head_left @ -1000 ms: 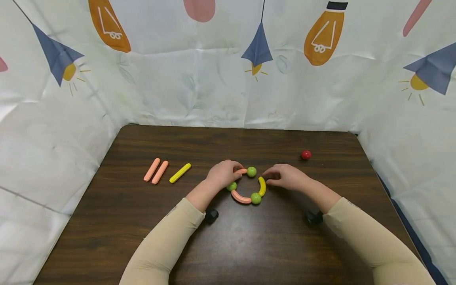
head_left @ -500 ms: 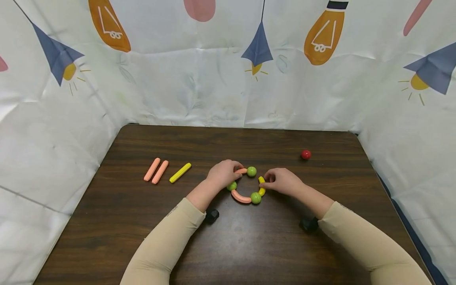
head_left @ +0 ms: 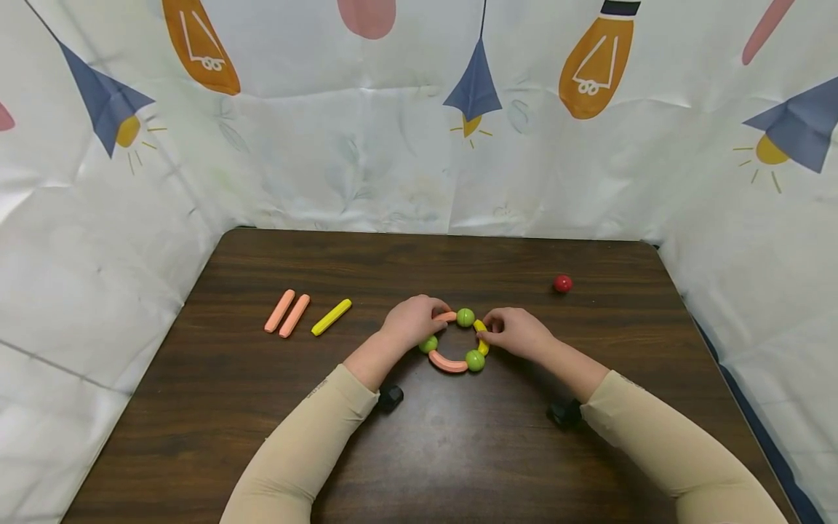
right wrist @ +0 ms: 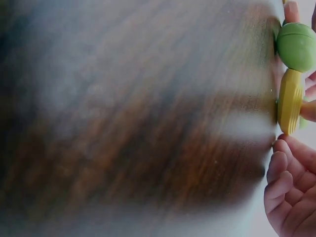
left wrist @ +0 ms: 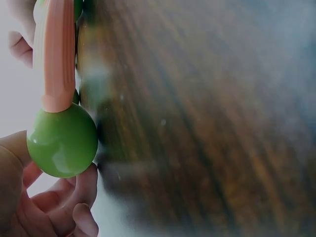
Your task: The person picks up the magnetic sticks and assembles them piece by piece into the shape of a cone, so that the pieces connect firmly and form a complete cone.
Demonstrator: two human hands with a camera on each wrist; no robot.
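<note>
Green balls and curved rods form a ring at mid-table in the head view. My left hand (head_left: 409, 320) pinches the far peach curved rod (head_left: 447, 316), partly covered by its fingers. Its right end meets the far green ball (head_left: 465, 317). With thumb and fingers, my right hand (head_left: 520, 331) pinches the yellow curved rod (right wrist: 290, 101), whose near end joins another green ball (head_left: 475, 360). The yellow rod's far end lies close to the far ball; contact is unclear. A near peach curved rod (head_left: 448, 363) runs to the left green ball (head_left: 428, 344), below my left hand.
Two straight peach rods (head_left: 279, 311) and a straight yellow rod (head_left: 331, 317) lie to the left on the dark wooden table (head_left: 471, 458). A red ball (head_left: 562, 284) sits at the back right. Printed white cloth (head_left: 393, 167) hangs behind the table.
My right hand has moved left and taken hold of the yellow curved rod. That rod's far end has come nearer the far green ball. The ring has shifted slightly right.
</note>
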